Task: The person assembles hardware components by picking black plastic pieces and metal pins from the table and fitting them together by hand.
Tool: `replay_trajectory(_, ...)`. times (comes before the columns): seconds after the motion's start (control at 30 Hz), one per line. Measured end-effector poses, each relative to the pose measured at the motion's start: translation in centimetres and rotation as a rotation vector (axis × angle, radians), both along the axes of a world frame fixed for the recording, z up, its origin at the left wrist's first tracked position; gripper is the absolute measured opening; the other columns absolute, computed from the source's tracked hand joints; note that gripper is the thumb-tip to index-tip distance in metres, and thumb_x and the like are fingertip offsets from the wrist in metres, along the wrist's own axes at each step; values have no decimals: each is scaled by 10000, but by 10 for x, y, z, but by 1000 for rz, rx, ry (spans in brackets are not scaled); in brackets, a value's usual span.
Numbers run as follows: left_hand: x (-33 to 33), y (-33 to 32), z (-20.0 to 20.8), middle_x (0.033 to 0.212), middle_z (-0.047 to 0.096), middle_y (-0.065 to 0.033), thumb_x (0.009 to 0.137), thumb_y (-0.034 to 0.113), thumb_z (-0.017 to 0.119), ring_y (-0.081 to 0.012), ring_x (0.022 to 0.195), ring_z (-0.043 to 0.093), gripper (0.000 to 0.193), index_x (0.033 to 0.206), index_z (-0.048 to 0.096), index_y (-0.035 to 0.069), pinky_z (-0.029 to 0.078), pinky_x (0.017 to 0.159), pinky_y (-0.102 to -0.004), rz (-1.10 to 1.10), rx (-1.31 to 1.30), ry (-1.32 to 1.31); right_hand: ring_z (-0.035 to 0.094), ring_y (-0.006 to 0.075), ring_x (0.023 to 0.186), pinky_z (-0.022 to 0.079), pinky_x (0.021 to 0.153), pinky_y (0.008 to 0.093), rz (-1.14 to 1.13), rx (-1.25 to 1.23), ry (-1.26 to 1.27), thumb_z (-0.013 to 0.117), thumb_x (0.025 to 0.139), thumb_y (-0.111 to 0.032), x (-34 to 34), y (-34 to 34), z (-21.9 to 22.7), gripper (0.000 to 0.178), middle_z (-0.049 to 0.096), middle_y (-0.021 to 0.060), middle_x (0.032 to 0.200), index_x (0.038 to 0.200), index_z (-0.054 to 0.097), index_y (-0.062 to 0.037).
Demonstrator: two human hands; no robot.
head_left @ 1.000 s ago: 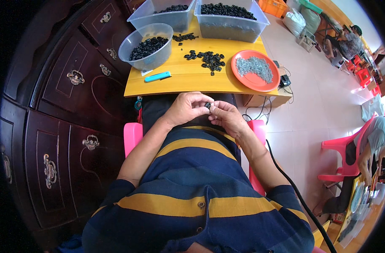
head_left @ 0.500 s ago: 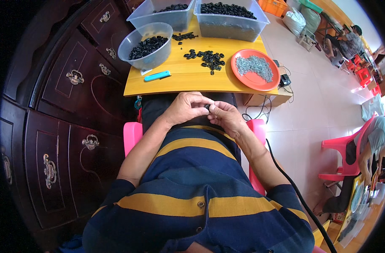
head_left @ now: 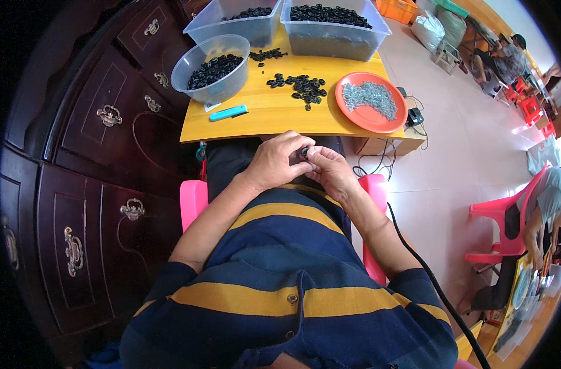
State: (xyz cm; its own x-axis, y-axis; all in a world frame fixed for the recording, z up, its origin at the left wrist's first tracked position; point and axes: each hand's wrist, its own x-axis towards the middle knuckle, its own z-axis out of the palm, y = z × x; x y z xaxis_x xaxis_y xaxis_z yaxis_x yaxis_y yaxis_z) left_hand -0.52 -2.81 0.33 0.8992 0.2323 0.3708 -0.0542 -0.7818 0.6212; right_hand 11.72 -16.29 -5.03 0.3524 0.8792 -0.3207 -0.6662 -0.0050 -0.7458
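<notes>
Just in front of the table edge, my two hands meet above my lap. The thumb and fingers of my right hand (head_left: pixel 331 168) pinch a small black oval piece (head_left: pixel 304 151). Curled around the other side of it is my left hand (head_left: pixel 273 161), its thumb and forefinger bent about the piece. My fingers partly cover it, so its details are hidden. On the table beyond lies a loose group of similar black oval pieces (head_left: pixel 306 90). An orange-red plate (head_left: pixel 383 127) at the right holds a heap of small silvery metal parts (head_left: pixel 369 98).
A round clear tub (head_left: pixel 234 86) of black pieces stands at the table's left, with a blue-handled tool (head_left: pixel 228 113) before it. Two clear bins (head_left: pixel 332 44) stand behind. Dark drawers (head_left: pixel 77 246) flank my left. A black cable (head_left: pixel 415 255) passes my right arm; other people sit farther right.
My left hand has risen slightly, its thumb and forefinger farther apart. The black piece has shifted slightly up in the picture and shows more at my right thumb tip.
</notes>
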Motion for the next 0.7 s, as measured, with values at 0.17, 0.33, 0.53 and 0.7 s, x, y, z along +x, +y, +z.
replay_trajectory(0.17,-3,7,-9,812,634,-79,772,70,784,-172,683,617,296,1060,715,67,512,650,-308,-12,-236,33,594,53,783,502,721,223,18,-32,-72,661,984,-246,1,0,-5,145,658,-37,896,1029,664,-108)
replay_trajectory(0.33,-2,13,-14,742,623,-51,783,38,776,-137,657,584,283,1061,744,79,488,624,-280,-55,-220,-35,594,55,761,501,691,214,19,-13,-107,678,973,-226,1,-1,-4,137,656,-38,874,1025,665,-100)
replay_trajectory(0.53,-5,18,-14,744,620,-31,782,32,774,-117,658,568,300,1078,747,74,478,623,-271,-69,-278,7,602,74,729,493,667,213,-34,-45,-216,690,946,-121,-1,-2,4,126,658,-11,858,1052,645,-71)
replay_trajectory(0.7,-6,18,-14,739,611,-31,777,30,778,-115,661,568,291,1065,740,57,479,627,-273,-81,-290,10,591,82,721,466,649,222,-49,44,-367,693,911,-31,2,-4,3,209,647,2,838,1088,582,-43)
